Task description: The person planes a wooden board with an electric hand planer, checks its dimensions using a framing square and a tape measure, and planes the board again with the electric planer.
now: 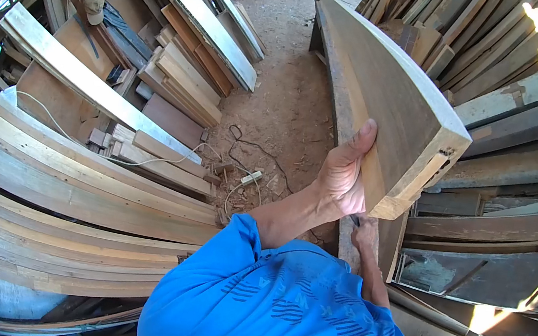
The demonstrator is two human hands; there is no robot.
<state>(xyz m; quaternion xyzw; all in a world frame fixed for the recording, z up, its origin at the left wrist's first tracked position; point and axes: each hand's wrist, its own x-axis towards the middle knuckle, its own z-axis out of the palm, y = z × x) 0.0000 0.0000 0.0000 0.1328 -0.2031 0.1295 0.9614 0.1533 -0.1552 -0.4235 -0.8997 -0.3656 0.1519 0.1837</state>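
Observation:
A long, thick wooden board (406,98) is tilted up, its near end toward me and its far end reaching to the top of the view. My left hand (345,172) grips its lower left edge near that end, thumb along the face and fingers mostly hidden underneath. Dark marks show on the board's end grain. Below the board's near end, my right hand (364,235) is closed beside a narrow wooden bench (348,242). A small dark part shows at its fingers, but what it holds is too hidden to name.
Stacked planks (179,73) line the left side, and more timber (503,166) crowds the right. A white power strip (251,178) and cables lie on the dusty floor (288,81) left of the bench. A cap (94,7) hangs at the upper left.

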